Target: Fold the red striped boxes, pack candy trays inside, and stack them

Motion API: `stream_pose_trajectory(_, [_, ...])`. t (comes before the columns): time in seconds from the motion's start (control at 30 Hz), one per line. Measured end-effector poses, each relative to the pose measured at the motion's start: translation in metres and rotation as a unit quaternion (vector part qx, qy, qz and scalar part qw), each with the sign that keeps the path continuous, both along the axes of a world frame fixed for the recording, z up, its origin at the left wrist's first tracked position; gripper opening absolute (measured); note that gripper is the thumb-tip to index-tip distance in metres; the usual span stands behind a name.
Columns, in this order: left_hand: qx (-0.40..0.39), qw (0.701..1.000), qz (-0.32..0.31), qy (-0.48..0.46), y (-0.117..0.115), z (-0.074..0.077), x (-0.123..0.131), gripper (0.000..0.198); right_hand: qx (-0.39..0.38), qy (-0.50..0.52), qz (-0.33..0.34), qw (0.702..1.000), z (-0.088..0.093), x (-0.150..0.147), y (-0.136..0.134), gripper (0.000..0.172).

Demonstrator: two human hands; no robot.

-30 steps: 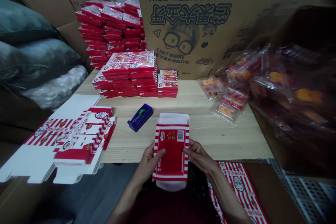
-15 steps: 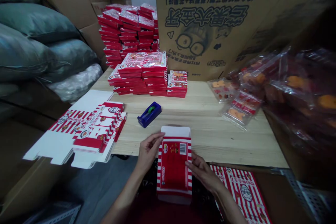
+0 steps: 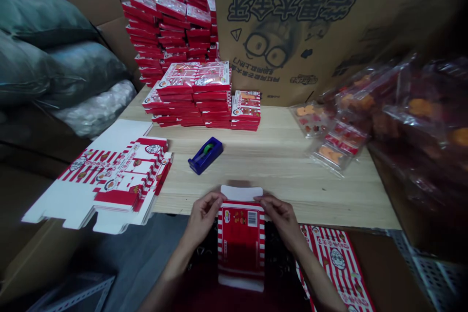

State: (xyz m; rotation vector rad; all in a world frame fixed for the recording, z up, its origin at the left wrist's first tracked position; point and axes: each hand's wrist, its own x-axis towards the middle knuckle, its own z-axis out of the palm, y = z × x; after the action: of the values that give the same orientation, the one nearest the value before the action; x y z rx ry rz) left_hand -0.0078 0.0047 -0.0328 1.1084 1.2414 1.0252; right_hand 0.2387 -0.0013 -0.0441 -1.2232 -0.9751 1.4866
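A red-and-white striped carton with a barcode is held in front of me at the table's near edge. Its white end flap points away from me, standing out past the printed panel. My left hand pinches the carton's far left corner between thumb and fingers. At the far right corner, by the base of the flap, my right hand pinches it in the same way. Beyond the hands lies a blue tape dispenser with a green core.
Flat printed carton blanks are stacked on the left. Filled red boxes stand in piles behind, beside a large cardboard box. Clear packets of sweets lie at right. More striped sheets sit below the table's right front.
My right hand has moved up from the carton's right side to its far right corner. The carton sits slightly lower in view, and the camera has shifted a little.
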Motion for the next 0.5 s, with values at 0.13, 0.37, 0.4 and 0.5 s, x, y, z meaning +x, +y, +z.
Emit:
stream_pose_trajectory(0.13, [-0.035,0.997,0.008,-0.063,-0.001,-0.013,0.007,0.029,-0.048,0.042,0.01,0.998,-0.014,-0.006,0.003,0.029])
stream_pose_trajectory(0.37, [-0.044,0.981,0.122,-0.145,0.015,-0.028,0.024,0.037,-0.071,0.123,-0.078,0.987,-0.011,-0.024,0.018,0.052])
stream_pose_trajectory(0.4, [-0.059,0.978,0.116,-0.165,0.017,-0.027,0.023,0.047,-0.085,0.142,-0.067,0.984,-0.009,-0.023,0.02,0.06])
stream_pose_trajectory(0.5, [-0.141,0.96,0.047,-0.238,0.023,-0.024,0.016,0.052,-0.133,0.183,0.013,0.974,-0.003,-0.017,0.028,0.063])
